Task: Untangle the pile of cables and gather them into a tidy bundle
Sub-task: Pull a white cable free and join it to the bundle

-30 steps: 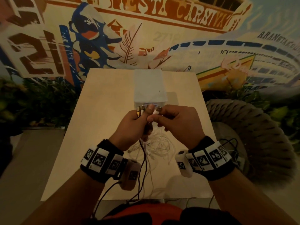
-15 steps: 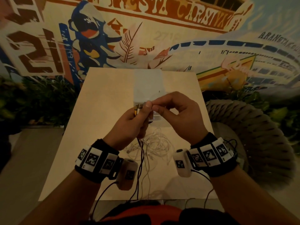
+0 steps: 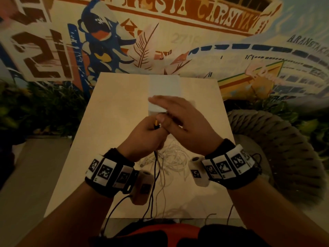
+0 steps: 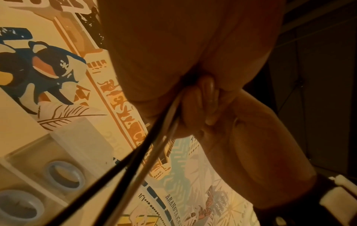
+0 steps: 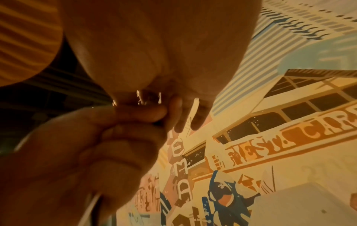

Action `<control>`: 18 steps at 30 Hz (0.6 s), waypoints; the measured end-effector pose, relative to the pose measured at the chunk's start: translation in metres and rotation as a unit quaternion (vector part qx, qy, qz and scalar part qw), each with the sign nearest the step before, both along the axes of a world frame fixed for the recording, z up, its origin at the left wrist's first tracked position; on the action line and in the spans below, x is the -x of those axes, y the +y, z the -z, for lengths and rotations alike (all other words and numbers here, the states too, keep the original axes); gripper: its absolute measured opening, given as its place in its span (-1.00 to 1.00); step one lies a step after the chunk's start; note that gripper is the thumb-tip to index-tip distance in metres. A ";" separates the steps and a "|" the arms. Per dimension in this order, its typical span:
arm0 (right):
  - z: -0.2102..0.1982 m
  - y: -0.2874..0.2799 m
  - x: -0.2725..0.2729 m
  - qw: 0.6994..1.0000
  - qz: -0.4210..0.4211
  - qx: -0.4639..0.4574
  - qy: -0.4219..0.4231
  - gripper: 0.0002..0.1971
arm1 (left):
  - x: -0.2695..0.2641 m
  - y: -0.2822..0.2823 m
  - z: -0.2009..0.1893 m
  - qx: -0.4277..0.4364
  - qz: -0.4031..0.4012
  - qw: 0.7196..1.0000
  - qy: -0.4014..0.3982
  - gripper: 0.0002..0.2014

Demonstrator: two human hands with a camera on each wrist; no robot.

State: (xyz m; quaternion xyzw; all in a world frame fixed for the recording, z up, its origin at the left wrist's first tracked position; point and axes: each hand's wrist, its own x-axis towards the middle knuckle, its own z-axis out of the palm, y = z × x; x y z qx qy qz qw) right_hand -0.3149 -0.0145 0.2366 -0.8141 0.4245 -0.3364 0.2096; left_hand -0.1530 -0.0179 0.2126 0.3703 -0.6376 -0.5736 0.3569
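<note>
My left hand [image 3: 145,138] grips a bunch of cable ends in its fist above the table, and a yellow-tipped plug [image 3: 156,123] sticks out at the top. Black cables [image 3: 154,177] and thin white ones hang from the fist to a loose white cable pile [image 3: 173,157] on the table. In the left wrist view the cables [image 4: 150,137] run out from under my curled fingers [image 4: 207,97]. My right hand [image 3: 179,116] lies flat with straight fingers over the plug ends, against the left fist. The right wrist view shows the plug tips [image 5: 139,95] between the two hands.
A white box [image 3: 164,90] stands at the back middle of the beige table [image 3: 110,113]; the left wrist view shows tape rolls [image 4: 63,175] inside it. A woven chair [image 3: 277,145] sits at the right. A painted wall is behind, with plants at the left.
My right hand has let go of its pinch and flattened out, fingers straight, over the plug ends. The left fist has kept hold of the cables and moved little.
</note>
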 end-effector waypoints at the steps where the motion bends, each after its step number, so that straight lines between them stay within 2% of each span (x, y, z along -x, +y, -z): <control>1: 0.002 0.000 -0.004 1.000 -0.008 -0.004 0.015 -0.58 | 0.001 0.000 0.001 0.002 -0.007 1.000 -0.007 -0.66; 4: 0.008 0.001 -0.011 0.999 -0.003 -0.025 0.039 -0.58 | 0.002 0.000 0.000 0.017 -0.035 0.998 -0.059 -0.77; 5: 0.010 0.000 -0.013 0.998 0.000 -0.029 0.055 -0.57 | 0.003 0.000 0.000 0.024 -0.050 0.995 -0.082 -0.77; 7: 0.012 -0.002 -0.016 0.996 -0.001 -0.046 0.078 -0.51 | 0.003 0.001 0.000 0.037 -0.075 0.990 -0.111 -0.61; 8: 0.014 -0.002 -0.017 0.996 -0.003 -0.060 0.064 -0.46 | 0.002 0.001 0.000 0.022 -0.071 0.993 -0.092 -0.64; 11: 0.019 0.000 -0.016 0.987 0.009 -0.118 -0.107 -0.23 | 0.000 -0.001 -0.002 -0.026 -0.057 0.998 -0.002 -0.73; 13: 0.027 0.002 -0.017 0.961 0.009 -0.181 -0.209 -0.07 | 0.000 -0.003 -0.005 -0.025 -0.085 0.996 0.012 -0.64; 15: 0.039 0.003 -0.021 0.924 -0.032 -0.266 -0.272 0.00 | -0.002 -0.004 -0.009 -0.005 -0.117 0.993 0.012 -0.53; 16: 0.044 0.003 -0.023 0.905 -0.052 -0.310 -0.286 -0.03 | -0.003 -0.007 -0.010 0.000 -0.128 0.992 0.003 -0.49; 17: 0.050 0.003 -0.022 0.892 -0.069 -0.351 -0.278 -0.14 | -0.005 -0.008 -0.010 -0.001 -0.134 0.991 -0.007 -0.47; 18: 0.052 0.003 -0.021 0.885 -0.082 -0.386 -0.248 -0.34 | -0.008 -0.010 -0.010 -0.005 -0.135 0.991 -0.013 -0.46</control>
